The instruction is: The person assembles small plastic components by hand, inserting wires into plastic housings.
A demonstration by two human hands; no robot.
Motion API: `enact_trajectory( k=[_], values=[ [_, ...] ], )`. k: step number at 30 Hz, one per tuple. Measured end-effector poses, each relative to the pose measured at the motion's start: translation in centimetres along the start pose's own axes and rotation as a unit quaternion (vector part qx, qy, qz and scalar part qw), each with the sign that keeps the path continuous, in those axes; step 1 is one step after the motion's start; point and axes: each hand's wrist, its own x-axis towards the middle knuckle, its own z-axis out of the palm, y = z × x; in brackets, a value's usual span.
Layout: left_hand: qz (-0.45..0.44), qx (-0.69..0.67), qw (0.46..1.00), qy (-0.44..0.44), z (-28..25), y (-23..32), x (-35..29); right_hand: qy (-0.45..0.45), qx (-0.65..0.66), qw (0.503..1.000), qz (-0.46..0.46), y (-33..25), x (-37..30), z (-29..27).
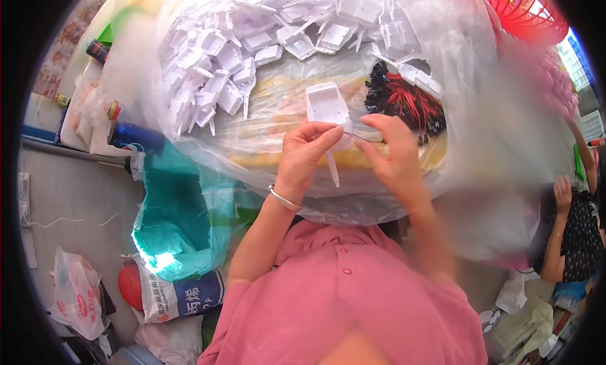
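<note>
While left hand [301, 151] pinches strand [358, 137], white casings [230, 59] heap beyond, wires [406, 101] right.

Apparently a small assembly workshop: white plastic parts [257, 41] heaped at eleven o'clock, bunched red-and-black wires [413, 103] at two.

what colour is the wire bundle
Red and black; the wire bundle shows best in the head view.

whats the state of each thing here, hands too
Left hand, closed in a pinch
Thin wire, held in that pinch
Right hand, thumb and forefinger apart, grip unclear
Nearest white part, lying hollow side up
Other white parts, heaped loosely
Red and black wires, bunched
Teal sack, mouth open
</note>
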Motion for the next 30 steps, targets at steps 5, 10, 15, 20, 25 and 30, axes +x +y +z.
enact_trajectory(
  k=[5, 10, 15, 20, 25, 30],
  values=[
    [0.012, 0.031, 0.999, -0.006, 0.1, -0.3, -0.2, -0.043, 0.133, 0.984, 0.113, -1.1, -0.3, 1.2],
    [0.006, 0.024, 0.999, -0.023, -0.2, -0.4, -0.2, -0.051, 0.167, 0.972, 0.158, -0.9, -0.5, 1.1],
    [-0.018, 0.034, 0.999, -0.017, 0.1, -0.2, -0.4, -0.061, 0.149, 0.975, 0.153, -0.8, -0.4, 0.4],
    [-0.036, 0.018, 0.999, -0.021, 0.0, 0.0, -0.8, -0.054, 0.147, 0.979, 0.133, -1.1, -0.5, 0.1],
    [-0.013, 0.018, 0.999, -0.024, 0.5, 0.5, -1.1, -0.044, 0.181, 0.975, 0.118, -1.0, -0.4, 0.1],
    [0.008, 0.048, 0.998, -0.026, 0.3, 0.3, -1.0, -0.013, 0.187, 0.971, 0.146, -1.0, -0.4, 0.2]
  ],
)
